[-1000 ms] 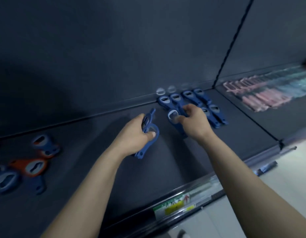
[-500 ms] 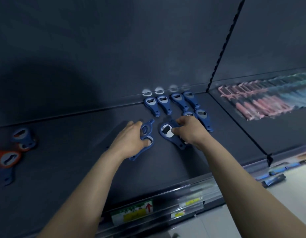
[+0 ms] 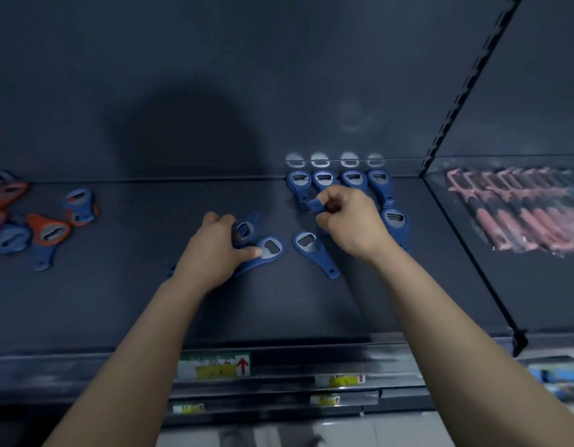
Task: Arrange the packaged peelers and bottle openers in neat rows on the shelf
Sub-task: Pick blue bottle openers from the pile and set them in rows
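- Blue plastic bottle openers with metal mouths (image 3: 339, 183) lie in a back row of four, right of centre, heads against the rear wall of the dark shelf (image 3: 118, 301); a fifth (image 3: 396, 224) begins a second row, just right of the right hand.
- Right hand (image 3: 350, 221) is closed on a blue opener (image 3: 315, 206), pinched by its handle end above the back row; if it comes down crooked it could knock those four askew.
- One loose blue opener (image 3: 313, 251) lies tilted at centre, touching neither hand and out of line with the rows; a sweep of the right wrist might push it further off.
- Left hand (image 3: 214, 250) is gripping two stacked blue openers (image 3: 258, 243), thumb on the lower one's metal mouth. Held this loosely, I judge one could slip and skid along the smooth shelf.
- Mixed orange and blue openers (image 3: 44, 230) sit jumbled at the left edge, still unsorted.
- Pink and dark packaged peelers (image 3: 517, 211) fill the neighbouring bay at the right, well apart.
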A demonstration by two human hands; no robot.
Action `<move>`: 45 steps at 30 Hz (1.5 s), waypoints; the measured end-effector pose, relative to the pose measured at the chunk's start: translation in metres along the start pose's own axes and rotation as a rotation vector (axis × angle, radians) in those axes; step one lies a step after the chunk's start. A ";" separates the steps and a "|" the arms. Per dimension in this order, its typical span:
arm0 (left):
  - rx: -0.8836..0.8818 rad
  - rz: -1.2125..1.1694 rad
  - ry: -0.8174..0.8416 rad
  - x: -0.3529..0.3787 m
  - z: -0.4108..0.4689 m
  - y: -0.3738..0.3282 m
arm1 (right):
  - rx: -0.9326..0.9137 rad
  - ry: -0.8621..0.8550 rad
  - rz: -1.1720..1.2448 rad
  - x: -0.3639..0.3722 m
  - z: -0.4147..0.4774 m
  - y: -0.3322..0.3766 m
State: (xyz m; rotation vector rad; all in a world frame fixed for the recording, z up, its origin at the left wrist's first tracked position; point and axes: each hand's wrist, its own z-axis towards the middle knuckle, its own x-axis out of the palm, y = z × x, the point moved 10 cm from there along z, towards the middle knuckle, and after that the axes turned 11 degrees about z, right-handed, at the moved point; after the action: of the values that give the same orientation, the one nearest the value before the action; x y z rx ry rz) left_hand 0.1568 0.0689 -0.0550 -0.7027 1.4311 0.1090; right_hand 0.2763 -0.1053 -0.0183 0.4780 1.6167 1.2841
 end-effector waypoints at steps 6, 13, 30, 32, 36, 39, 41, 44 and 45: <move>0.026 -0.015 -0.005 0.000 -0.001 0.001 | -0.010 0.110 0.023 0.016 -0.015 -0.002; 0.089 -0.022 0.025 -0.003 0.003 -0.008 | 0.046 0.083 -0.059 0.010 -0.033 -0.020; 0.398 0.035 0.152 -0.002 -0.005 -0.019 | 0.203 -0.146 -0.446 0.019 -0.049 -0.026; 0.466 0.015 0.134 -0.002 -0.010 -0.028 | 0.231 -0.174 -0.445 0.017 -0.052 -0.027; 0.517 0.136 0.145 0.008 -0.011 -0.039 | 0.273 -0.185 -0.501 0.015 -0.057 -0.028; 0.470 0.168 0.145 0.011 -0.010 -0.037 | 0.290 -0.184 -0.544 0.015 -0.057 -0.028; 0.423 0.155 0.124 0.008 -0.010 -0.033 | 0.288 -0.183 -0.554 0.014 -0.057 -0.027; 0.342 0.233 0.074 0.001 -0.010 -0.029 | 0.297 -0.180 -0.545 0.013 -0.056 -0.025; 0.313 0.263 0.061 0.000 -0.012 -0.029 | 0.306 -0.173 -0.543 0.013 -0.056 -0.025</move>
State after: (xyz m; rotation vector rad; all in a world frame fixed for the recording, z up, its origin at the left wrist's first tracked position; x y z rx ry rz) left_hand 0.1606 0.0399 -0.0432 -0.2621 1.5509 0.0657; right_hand 0.2294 -0.1332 -0.0487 0.2920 1.6509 0.5806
